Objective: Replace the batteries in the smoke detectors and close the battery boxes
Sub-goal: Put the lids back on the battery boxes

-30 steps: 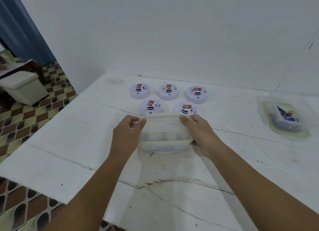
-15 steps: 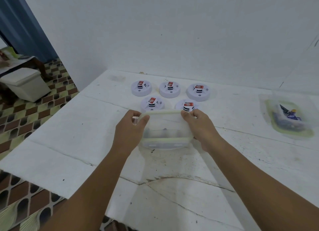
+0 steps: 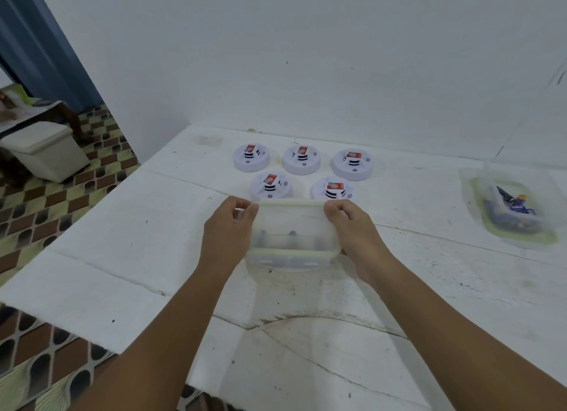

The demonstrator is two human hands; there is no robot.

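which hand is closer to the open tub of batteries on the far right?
Right. The right hand grips the right end of the lidded box, on the side facing the open tub; the left hand grips the box's far end.

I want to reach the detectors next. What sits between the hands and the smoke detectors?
The clear lidded container, gripped at its far rim by the left hand and the right hand, sits directly in front of the five smoke detectors. Nothing else visible lies between.
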